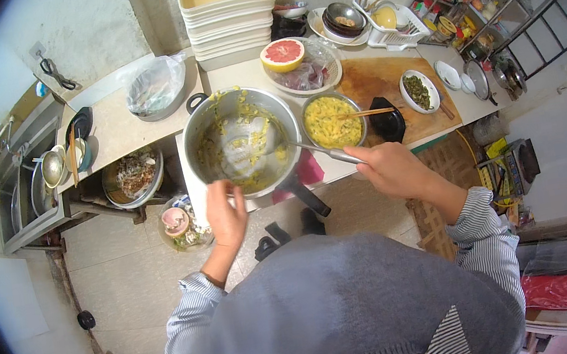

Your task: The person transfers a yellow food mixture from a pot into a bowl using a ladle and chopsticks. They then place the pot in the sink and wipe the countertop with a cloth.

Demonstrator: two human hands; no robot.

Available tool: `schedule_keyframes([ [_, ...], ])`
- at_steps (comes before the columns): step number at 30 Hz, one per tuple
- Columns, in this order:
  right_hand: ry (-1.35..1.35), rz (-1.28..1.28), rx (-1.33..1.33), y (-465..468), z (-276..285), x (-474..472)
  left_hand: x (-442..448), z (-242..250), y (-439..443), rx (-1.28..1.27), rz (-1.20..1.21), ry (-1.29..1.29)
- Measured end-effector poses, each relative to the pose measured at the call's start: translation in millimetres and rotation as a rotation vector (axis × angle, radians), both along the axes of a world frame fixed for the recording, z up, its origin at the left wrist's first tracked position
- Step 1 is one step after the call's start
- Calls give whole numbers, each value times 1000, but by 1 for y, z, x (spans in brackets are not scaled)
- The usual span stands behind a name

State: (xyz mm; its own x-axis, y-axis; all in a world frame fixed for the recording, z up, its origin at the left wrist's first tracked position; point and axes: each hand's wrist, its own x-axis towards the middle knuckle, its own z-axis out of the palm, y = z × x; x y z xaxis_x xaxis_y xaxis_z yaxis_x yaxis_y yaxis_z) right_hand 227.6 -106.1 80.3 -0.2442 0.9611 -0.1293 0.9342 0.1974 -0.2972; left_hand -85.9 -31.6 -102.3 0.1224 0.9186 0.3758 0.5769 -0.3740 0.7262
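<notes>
A deep metal pot (206,160) sits on the counter, its inner wall smeared with yellow food and green bits. My right hand (389,165) is closed around the metal handle of a ladle or turner (331,153), whose head rests inside the pot. At the pot's near left rim is my left hand (227,208), its fingers curled; whether they grip the rim is unclear. The pot's black handle (310,197) points towards me. Right of the pot stands a metal bowl full of a yellow mixture with green bits (330,122), with chopsticks (366,113) lying across it.
A black holder (387,120) and a bowl of dark green food (418,92) stand on or beside the wooden cutting board (372,76). Behind are a halved grapefruit (282,54) in a basket (327,84) and stacked cream trays (231,28). A sink (36,134) is at left.
</notes>
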Motion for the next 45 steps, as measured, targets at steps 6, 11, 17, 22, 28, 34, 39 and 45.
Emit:
schedule_keyframes([
  [6,-408,206,202,33,25,-50,-37,-52,39,46,370,80],
  [11,-653,385,384,49,31,-96,-36,-75,48,-165,377,22],
  [17,-775,426,186,84,15,-147,-28,-68,43,-289,370,-36],
  [22,-789,394,79,106,-9,-174,-21,-72,39,-279,387,-50],
  [28,-773,438,66,124,-23,-182,-18,-75,34,-297,388,-98],
  [34,-749,455,108,150,-41,-177,-12,-74,31,-276,409,-127],
  [39,-771,440,175,200,-34,-164,-5,-77,29,-275,395,-173],
  [45,-900,517,208,261,-30,-120,-5,-78,26,-228,435,-169],
])
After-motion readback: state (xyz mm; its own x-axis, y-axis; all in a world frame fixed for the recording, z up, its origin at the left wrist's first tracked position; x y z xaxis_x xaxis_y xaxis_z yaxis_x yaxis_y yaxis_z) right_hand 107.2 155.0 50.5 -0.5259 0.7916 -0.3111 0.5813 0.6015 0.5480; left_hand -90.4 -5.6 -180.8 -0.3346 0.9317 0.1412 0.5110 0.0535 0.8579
